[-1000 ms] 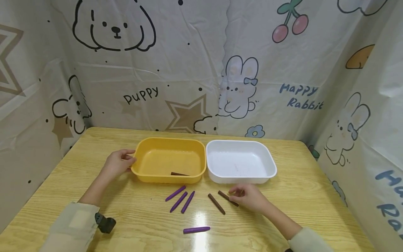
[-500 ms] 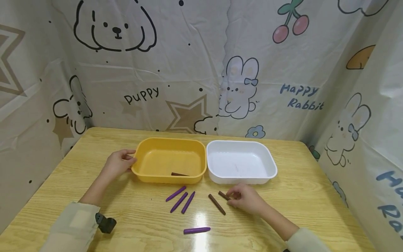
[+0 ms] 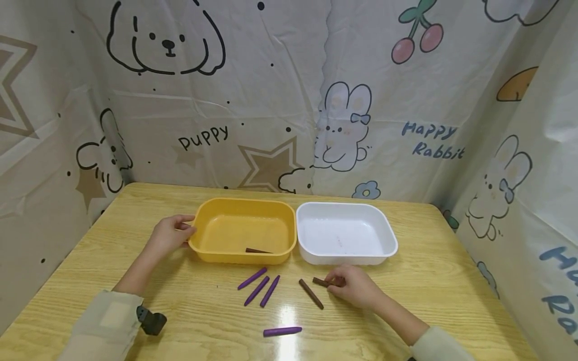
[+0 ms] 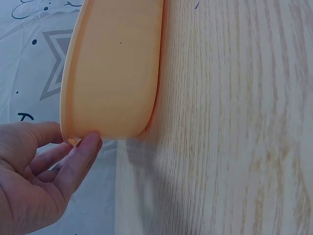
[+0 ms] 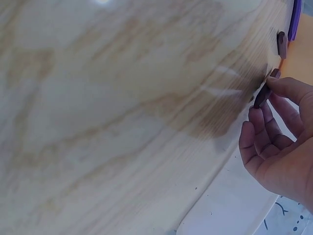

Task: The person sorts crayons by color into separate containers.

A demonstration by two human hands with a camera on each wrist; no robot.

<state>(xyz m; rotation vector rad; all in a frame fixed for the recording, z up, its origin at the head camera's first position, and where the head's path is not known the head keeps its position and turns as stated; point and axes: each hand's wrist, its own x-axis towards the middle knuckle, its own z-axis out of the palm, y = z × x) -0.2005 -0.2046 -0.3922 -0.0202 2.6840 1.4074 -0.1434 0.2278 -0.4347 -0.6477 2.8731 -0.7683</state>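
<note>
My left hand (image 3: pixel 170 232) pinches the left end of the yellow plastic bin (image 3: pixel 244 258) at its rim, thumb and fingers on either side in the left wrist view. A brown crayon (image 3: pixel 258 250) lies inside that bin. My right hand (image 3: pixel 356 287) pinches another brown crayon (image 3: pixel 320 282) between thumb and fingertips, in front of the white bin (image 3: pixel 345 260). In the right wrist view this crayon (image 5: pixel 264 93) is partly covered by the thumb. Just left of the hand, a third brown crayon (image 3: pixel 311 294) lies on the table.
Three purple crayons (image 3: pixel 256 291) lie slanted before the yellow bin. One more purple crayon (image 3: pixel 282 331) lies closer to me on the wooden table (image 3: pixel 203 326). The two bins stand side by side, and a patterned cloth (image 3: pixel 271 100) hangs behind the table.
My right hand has shifted slightly left and closed its fingertips on the brown crayon, whose angle has turned a little flatter. The left hand stays at the yellow bin.
</note>
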